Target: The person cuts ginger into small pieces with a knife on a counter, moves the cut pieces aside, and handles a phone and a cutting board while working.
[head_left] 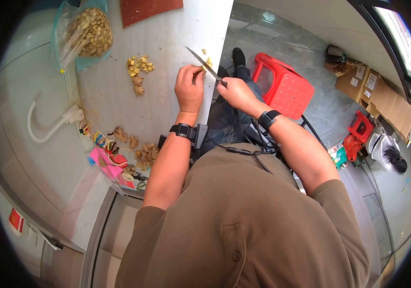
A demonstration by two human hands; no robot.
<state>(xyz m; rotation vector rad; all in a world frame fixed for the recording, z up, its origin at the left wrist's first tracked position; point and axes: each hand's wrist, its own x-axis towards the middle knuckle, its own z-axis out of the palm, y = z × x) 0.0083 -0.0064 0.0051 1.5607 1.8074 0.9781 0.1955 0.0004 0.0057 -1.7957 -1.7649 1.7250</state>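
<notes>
My right hand (239, 94) is wrapped round the handle of a knife (198, 58), its long blade slanting up and left over the table's edge. My left hand (189, 90) is closed, with a small yellowish piece of ginger (204, 68) partly showing at its fingertips beside the blade. A few cut ginger bits (209, 62) lie just beyond the knife. To the left of my left hand is a small heap of cut ginger (138, 66), with an uncut ginger root (138, 86) below it.
A clear plastic bag (64, 47) full of ginger slices (90, 32) lies on the white table (167, 29), near a reddish-brown board (150, 9). More ginger roots (148, 156) sit by my left forearm. A red stool (289, 91) and cardboard boxes (383, 96) stand on the right.
</notes>
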